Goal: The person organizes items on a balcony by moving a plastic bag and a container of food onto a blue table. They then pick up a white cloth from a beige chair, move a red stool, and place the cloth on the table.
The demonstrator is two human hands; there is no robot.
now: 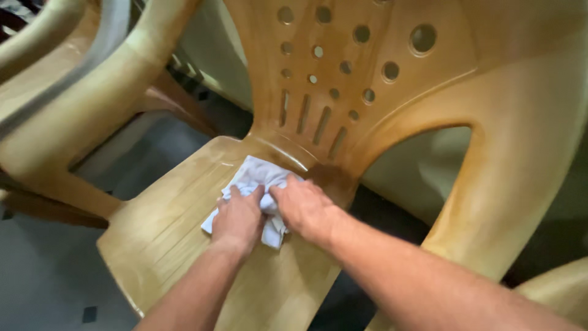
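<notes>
Right hand (304, 208): nearest the lens, palm down, fingers curled onto the cloth (256, 178). Left hand (237, 219): palm down beside it, fingers bent, pressing the same cloth. Cloth: white, crumpled, on the chair (165, 227) seat near the backrest foot, partly under both hands. Chair: tan plastic, woodgrain seat, backrest pierced with round holes and slots, broad armrest at right. Second chair (73, 110): same kind, at left. Floor (37, 270): grey.

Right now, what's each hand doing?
Left hand: fingers curled, pressing on the white cloth on the chair seat.
Right hand: gripping the same cloth.
</notes>
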